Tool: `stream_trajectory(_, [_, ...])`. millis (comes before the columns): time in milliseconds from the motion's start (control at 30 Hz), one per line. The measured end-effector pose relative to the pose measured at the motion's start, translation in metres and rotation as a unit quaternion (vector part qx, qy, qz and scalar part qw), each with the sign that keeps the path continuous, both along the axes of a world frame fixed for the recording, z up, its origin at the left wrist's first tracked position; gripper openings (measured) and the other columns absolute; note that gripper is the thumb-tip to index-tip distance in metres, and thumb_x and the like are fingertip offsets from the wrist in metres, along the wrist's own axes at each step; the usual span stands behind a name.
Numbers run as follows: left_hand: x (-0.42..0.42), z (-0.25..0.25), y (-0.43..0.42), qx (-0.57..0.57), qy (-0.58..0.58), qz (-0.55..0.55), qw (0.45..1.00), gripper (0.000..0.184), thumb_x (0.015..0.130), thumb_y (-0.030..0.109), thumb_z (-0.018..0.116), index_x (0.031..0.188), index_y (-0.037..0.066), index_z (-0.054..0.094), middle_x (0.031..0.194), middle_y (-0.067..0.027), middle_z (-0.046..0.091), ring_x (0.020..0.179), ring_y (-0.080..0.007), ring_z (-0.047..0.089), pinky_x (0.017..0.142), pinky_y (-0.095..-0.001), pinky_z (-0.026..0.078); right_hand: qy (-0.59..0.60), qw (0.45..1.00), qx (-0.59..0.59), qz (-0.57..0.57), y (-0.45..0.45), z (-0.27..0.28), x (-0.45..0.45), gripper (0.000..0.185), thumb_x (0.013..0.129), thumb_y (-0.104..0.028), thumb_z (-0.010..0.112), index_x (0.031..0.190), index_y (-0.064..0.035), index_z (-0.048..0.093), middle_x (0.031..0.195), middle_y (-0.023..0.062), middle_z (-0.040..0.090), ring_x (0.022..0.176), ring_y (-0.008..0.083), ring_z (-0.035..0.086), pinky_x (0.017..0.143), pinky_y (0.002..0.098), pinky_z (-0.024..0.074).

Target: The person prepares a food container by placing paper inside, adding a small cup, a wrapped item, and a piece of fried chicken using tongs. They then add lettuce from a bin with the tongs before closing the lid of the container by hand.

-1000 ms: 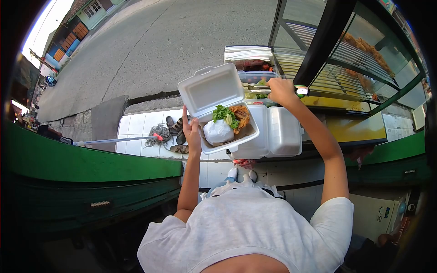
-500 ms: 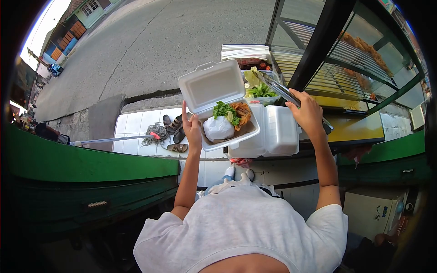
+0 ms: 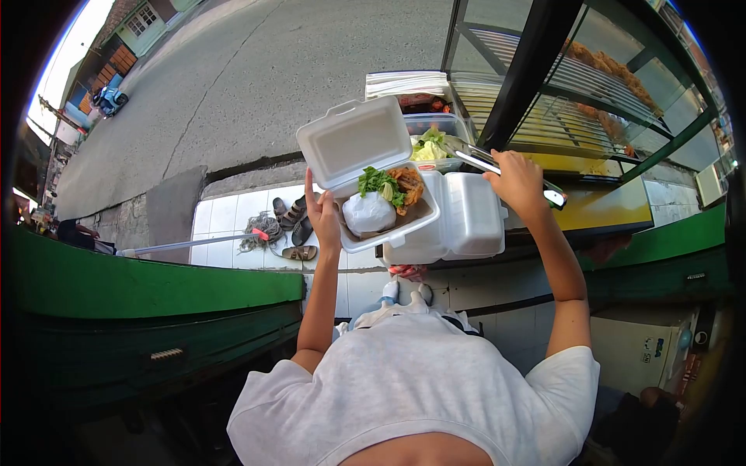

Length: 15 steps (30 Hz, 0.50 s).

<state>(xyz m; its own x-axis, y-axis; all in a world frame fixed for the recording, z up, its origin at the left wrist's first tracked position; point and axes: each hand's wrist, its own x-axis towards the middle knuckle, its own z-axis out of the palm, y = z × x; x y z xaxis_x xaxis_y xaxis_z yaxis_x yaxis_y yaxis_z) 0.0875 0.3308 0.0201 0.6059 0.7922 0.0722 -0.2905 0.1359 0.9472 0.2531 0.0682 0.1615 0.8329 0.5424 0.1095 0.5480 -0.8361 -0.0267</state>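
Observation:
My left hand (image 3: 325,219) grips the left side of an open white foam box (image 3: 429,227), its lid raised. Inside lie a white wrapped bundle (image 3: 369,213), green leaves (image 3: 376,182) and brown fried food (image 3: 408,189). Metal tongs (image 3: 478,159) are held in my right hand (image 3: 519,186), with their tips at pale green leaves (image 3: 430,146) in a clear plastic tub (image 3: 448,123). More white foam boxes (image 3: 474,215) sit just right of the open one, below the tub.
Behind the tub is a container with white papers (image 3: 406,84) and dark red items. A glass case (image 3: 575,85) with fried food stands at the right. Sandals (image 3: 300,253) and a mop (image 3: 255,236) lie on the white tiles. A green ledge (image 3: 155,283) runs along the left.
My right hand moved back from over the tub, then slightly forward and left, bringing the tong tips to the leaves. The open box stays in my left hand.

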Motion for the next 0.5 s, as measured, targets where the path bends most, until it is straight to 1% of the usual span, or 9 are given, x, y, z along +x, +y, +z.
stream_trajectory(33, [-0.001,-0.001,0.0,0.003,0.005,-0.002,1.0,0.063,0.088,-0.002,0.044,0.146,0.014,0.026,0.069,0.0069,0.05,0.057,0.0,0.031,0.054,-0.0159,0.026,0.0,1.0,0.0,-0.001,0.005,-0.001,0.004,0.033,0.076,-0.026,0.071,0.099,-0.0041,0.066,0.089,0.0123,0.067,0.085,0.0308,0.066,0.072,0.0394,0.0519])
stream_trajectory(100, [-0.001,-0.001,0.001,0.007,0.01,-0.003,1.0,0.063,0.088,-0.002,0.043,0.146,0.014,0.026,0.071,0.0063,0.051,0.058,-0.0001,0.031,0.054,-0.016,0.026,0.047,0.997,-0.062,-0.008,0.02,-0.002,0.011,0.027,0.074,-0.027,0.073,0.087,-0.0033,0.068,0.084,0.0138,0.068,0.08,0.0316,0.067,0.068,0.039,0.0528])
stream_trajectory(133, [-0.001,-0.001,0.0,0.002,0.005,-0.004,1.0,0.063,0.088,-0.003,0.043,0.146,0.014,0.026,0.073,0.0056,0.052,0.058,-0.0001,0.031,0.054,-0.0161,0.026,0.045,0.997,-0.062,-0.009,0.026,-0.005,0.013,0.023,0.072,-0.025,0.074,0.079,-0.0032,0.068,0.08,0.0166,0.068,0.077,0.0318,0.068,0.065,0.039,0.0533])
stream_trajectory(233, [-0.003,-0.002,0.001,0.0,0.003,-0.009,1.0,0.063,0.088,-0.003,0.043,0.146,0.014,0.026,0.079,0.0035,0.056,0.059,0.0,0.032,0.054,-0.0161,0.027,0.043,0.995,-0.087,-0.005,0.041,-0.009,0.017,0.022,0.072,-0.022,0.074,0.08,-0.0034,0.068,0.081,0.0171,0.068,0.078,0.0307,0.068,0.066,0.0389,0.0533])
stream_trajectory(300, [-0.004,-0.002,0.001,0.003,0.007,-0.012,1.0,0.063,0.088,-0.003,0.042,0.146,0.013,0.026,0.083,0.0022,0.059,0.06,0.0,0.033,0.055,-0.016,0.027,0.042,0.996,-0.082,0.005,0.043,-0.019,0.023,0.021,0.071,-0.02,0.074,0.081,-0.0028,0.068,0.081,0.019,0.068,0.079,0.0322,0.068,0.065,0.04,0.0533])
stream_trajectory(367, [-0.003,0.0,0.0,0.008,0.015,-0.008,1.0,0.063,0.088,-0.003,0.042,0.147,0.014,0.025,0.09,-0.0004,0.061,0.061,0.0002,0.034,0.056,-0.0156,0.028,0.033,0.997,-0.064,0.026,0.041,-0.028,0.028,0.021,0.071,-0.019,0.073,0.085,-0.0043,0.069,0.084,0.0182,0.068,0.081,0.0329,0.067,0.069,0.0414,0.053])
stream_trajectory(400, [-0.003,0.0,0.001,0.008,0.014,-0.005,1.0,0.063,0.088,-0.003,0.042,0.147,0.014,0.025,0.09,-0.0004,0.061,0.061,0.0002,0.034,0.056,-0.0156,0.028,0.032,0.997,-0.064,0.029,0.04,-0.024,0.026,0.021,0.071,-0.019,0.073,0.085,-0.0043,0.069,0.084,0.0182,0.068,0.081,0.0329,0.067,0.069,0.0414,0.053])
stream_trajectory(467, [-0.001,-0.002,0.001,0.004,-0.008,-0.007,1.0,0.063,0.088,-0.003,0.042,0.147,0.014,0.025,0.097,-0.0023,0.063,0.062,0.0003,0.035,0.056,-0.0151,0.029,0.065,0.998,-0.003,0.015,0.032,-0.013,0.019,0.025,0.072,-0.019,0.072,0.095,-0.0091,0.07,0.085,0.0162,0.068,0.082,0.0329,0.066,0.073,0.0425,0.0518])
stream_trajectory(500, [0.0,-0.001,0.001,0.003,-0.008,-0.005,1.0,0.063,0.088,-0.003,0.042,0.147,0.014,0.025,0.097,-0.0023,0.063,0.062,0.0003,0.035,0.056,-0.0151,0.029,0.065,0.998,-0.004,0.017,0.027,-0.007,0.016,0.025,0.072,-0.019,0.072,0.095,-0.0091,0.07,0.085,0.0162,0.068,0.082,0.0329,0.066,0.073,0.0425,0.0518])
